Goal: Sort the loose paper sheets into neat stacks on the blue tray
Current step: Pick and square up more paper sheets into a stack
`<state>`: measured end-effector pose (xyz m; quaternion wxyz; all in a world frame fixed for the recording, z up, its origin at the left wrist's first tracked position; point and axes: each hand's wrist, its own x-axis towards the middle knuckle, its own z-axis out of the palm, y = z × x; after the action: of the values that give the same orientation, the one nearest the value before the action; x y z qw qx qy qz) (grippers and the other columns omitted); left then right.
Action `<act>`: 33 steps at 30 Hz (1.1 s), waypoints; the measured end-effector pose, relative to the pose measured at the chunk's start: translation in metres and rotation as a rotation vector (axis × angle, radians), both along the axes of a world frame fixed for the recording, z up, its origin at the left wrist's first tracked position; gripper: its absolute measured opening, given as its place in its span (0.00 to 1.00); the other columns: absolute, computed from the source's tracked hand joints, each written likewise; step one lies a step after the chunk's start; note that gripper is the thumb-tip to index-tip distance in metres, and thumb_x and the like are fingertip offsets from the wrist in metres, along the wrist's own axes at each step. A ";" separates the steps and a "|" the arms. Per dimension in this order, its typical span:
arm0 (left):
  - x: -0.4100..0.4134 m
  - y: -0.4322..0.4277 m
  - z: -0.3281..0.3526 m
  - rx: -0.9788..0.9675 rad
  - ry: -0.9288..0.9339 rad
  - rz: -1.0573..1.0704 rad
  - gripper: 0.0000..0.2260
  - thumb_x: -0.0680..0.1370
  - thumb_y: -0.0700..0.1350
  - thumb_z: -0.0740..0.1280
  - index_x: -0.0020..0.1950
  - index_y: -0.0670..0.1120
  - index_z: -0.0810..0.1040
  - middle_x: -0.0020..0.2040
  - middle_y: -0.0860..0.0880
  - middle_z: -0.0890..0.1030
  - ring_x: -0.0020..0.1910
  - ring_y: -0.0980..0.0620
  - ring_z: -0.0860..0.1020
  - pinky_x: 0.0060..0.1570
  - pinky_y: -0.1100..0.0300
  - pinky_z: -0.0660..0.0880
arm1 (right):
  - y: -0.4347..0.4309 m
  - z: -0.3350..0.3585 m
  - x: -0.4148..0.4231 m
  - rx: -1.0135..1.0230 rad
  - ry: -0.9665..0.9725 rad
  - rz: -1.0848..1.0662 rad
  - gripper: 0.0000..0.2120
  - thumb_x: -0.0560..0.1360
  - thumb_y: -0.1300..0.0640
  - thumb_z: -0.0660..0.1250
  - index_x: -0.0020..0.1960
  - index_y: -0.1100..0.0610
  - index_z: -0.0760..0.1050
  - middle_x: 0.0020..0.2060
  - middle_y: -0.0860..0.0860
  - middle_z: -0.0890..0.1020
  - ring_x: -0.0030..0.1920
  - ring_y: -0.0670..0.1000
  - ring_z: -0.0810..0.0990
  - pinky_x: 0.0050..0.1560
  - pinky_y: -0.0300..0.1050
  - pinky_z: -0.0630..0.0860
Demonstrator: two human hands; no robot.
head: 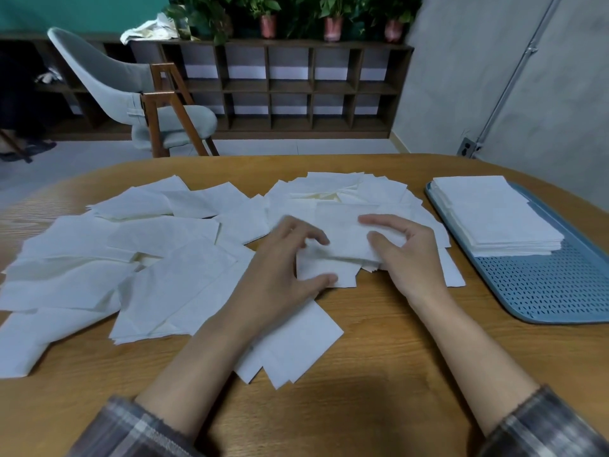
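Observation:
Many loose white paper sheets lie scattered over the wooden table, left and centre. Between my hands is a small bundle of sheets, lifted slightly above the pile. My left hand pinches its left edge with thumb below and fingers curled on top. My right hand grips its right edge with thumb and fingers curled round it. To the right sits the blue perforated tray, with a neat white stack on its far half.
A grey chair with wooden legs stands beyond the table's far edge. Behind it runs a dark cubby shelf topped with potted plants. A grey wall with a conduit pipe is at right. The tray's near half is bare.

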<state>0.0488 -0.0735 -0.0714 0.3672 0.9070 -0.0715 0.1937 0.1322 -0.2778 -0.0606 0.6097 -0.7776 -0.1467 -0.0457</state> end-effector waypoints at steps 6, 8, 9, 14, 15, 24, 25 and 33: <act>0.003 -0.005 -0.012 0.195 0.074 -0.095 0.11 0.79 0.54 0.74 0.60 0.54 0.85 0.52 0.59 0.81 0.53 0.58 0.77 0.53 0.55 0.76 | 0.004 0.002 -0.003 -0.024 0.005 0.058 0.19 0.78 0.68 0.66 0.57 0.47 0.87 0.54 0.31 0.85 0.61 0.29 0.77 0.58 0.21 0.68; 0.004 -0.009 -0.011 0.246 0.044 -0.085 0.06 0.81 0.49 0.73 0.56 0.52 0.87 0.50 0.57 0.82 0.50 0.55 0.78 0.52 0.51 0.77 | 0.004 0.001 -0.003 -0.043 0.000 0.069 0.21 0.79 0.68 0.65 0.57 0.46 0.87 0.55 0.32 0.85 0.62 0.29 0.76 0.61 0.22 0.69; 0.004 -0.011 -0.010 0.278 0.036 -0.083 0.05 0.81 0.47 0.73 0.55 0.51 0.87 0.49 0.56 0.82 0.49 0.55 0.78 0.51 0.50 0.77 | 0.005 0.001 -0.004 -0.050 -0.006 0.074 0.21 0.79 0.69 0.65 0.58 0.45 0.87 0.56 0.31 0.85 0.63 0.30 0.76 0.63 0.23 0.69; -0.004 -0.013 0.002 0.146 -0.008 -0.071 0.02 0.84 0.47 0.67 0.53 0.52 0.79 0.47 0.58 0.80 0.46 0.58 0.77 0.45 0.58 0.74 | 0.005 0.002 -0.005 -0.045 -0.038 0.108 0.22 0.80 0.70 0.63 0.58 0.46 0.86 0.58 0.35 0.85 0.66 0.34 0.77 0.69 0.29 0.70; -0.007 -0.013 0.006 0.031 0.016 -0.060 0.02 0.84 0.48 0.67 0.52 0.53 0.78 0.46 0.58 0.81 0.44 0.58 0.78 0.43 0.63 0.72 | 0.005 0.003 -0.006 -0.045 -0.039 0.113 0.21 0.81 0.69 0.64 0.58 0.46 0.86 0.58 0.35 0.85 0.67 0.35 0.77 0.69 0.30 0.70; -0.006 -0.012 0.023 -0.539 -0.040 -0.030 0.03 0.83 0.44 0.70 0.53 0.46 0.83 0.51 0.55 0.86 0.56 0.54 0.84 0.53 0.55 0.78 | 0.005 0.008 -0.009 0.062 -0.002 0.163 0.10 0.85 0.54 0.66 0.57 0.49 0.87 0.57 0.39 0.86 0.64 0.37 0.79 0.66 0.37 0.71; -0.006 -0.011 0.023 -0.566 -0.047 -0.027 0.03 0.83 0.44 0.71 0.53 0.46 0.84 0.52 0.55 0.86 0.57 0.54 0.84 0.53 0.57 0.78 | 0.005 0.009 -0.010 0.073 -0.009 0.193 0.09 0.83 0.51 0.68 0.58 0.49 0.87 0.57 0.40 0.87 0.64 0.38 0.79 0.65 0.35 0.71; -0.010 -0.015 0.028 -0.599 0.003 0.027 0.13 0.78 0.48 0.75 0.62 0.53 0.81 0.55 0.57 0.84 0.54 0.57 0.83 0.47 0.64 0.79 | 0.009 0.010 -0.019 0.047 0.003 0.304 0.03 0.78 0.56 0.75 0.48 0.53 0.87 0.45 0.43 0.89 0.51 0.42 0.85 0.51 0.31 0.75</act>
<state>0.0384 -0.0883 -0.0437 0.6157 0.7596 0.0016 0.2097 0.1133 -0.2691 -0.0510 0.6278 -0.7321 -0.2604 0.0450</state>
